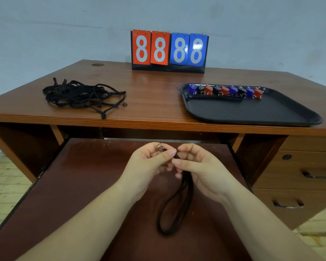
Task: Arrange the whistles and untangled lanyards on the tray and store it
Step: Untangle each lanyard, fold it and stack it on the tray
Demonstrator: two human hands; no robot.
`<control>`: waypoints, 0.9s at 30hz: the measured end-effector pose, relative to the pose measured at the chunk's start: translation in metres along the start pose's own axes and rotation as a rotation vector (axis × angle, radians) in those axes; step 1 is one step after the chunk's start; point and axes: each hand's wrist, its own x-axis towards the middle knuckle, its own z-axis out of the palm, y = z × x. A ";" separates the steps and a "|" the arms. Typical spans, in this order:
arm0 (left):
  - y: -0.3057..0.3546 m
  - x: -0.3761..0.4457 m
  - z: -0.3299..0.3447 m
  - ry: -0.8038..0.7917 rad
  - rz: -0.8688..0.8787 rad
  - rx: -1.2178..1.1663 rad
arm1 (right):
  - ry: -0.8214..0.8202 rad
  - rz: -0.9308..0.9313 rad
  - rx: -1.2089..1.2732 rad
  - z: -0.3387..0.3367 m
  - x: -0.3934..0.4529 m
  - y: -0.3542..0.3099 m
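Whistles (pixel 224 90) and one lanyard sit on the tray (pixel 252 113); my left hand (pixel 149 162) and right hand (pixel 198 166) pinch a second lanyard (pixel 174 210), tangled pile (pixel 83 95) far left still waiting

The tray (pixel 252 112) sits at the right of the surface (pixel 149 95), with bare surface to its left as far as the tangled lanyards (pixel 83 95). Whistles (pixel 224 90) line the tray's far edge, with 1 lanyard (pixel 215 97) just in front of them; the nearer tray floor is bare. Behind the tray's left end stands the scoreboard (pixel 169 50). Below, left of the tray, the pull-out shelf (pixel 83 185) lies open.
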 end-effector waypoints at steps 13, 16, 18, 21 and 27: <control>0.035 0.016 -0.021 0.264 0.064 0.088 | 0.187 -0.207 -0.520 -0.023 -0.004 -0.051; 0.050 0.022 -0.020 0.280 0.072 0.072 | 0.205 -0.237 -0.561 -0.033 -0.005 -0.075; 0.062 0.028 -0.018 0.287 0.051 0.065 | 0.231 -0.231 -0.523 -0.041 -0.005 -0.089; 0.076 0.039 -0.012 0.274 0.022 0.091 | 0.262 -0.213 -0.462 -0.056 -0.002 -0.109; 0.090 0.068 0.004 0.218 -0.017 0.173 | 0.303 -0.197 -0.661 -0.088 0.007 -0.144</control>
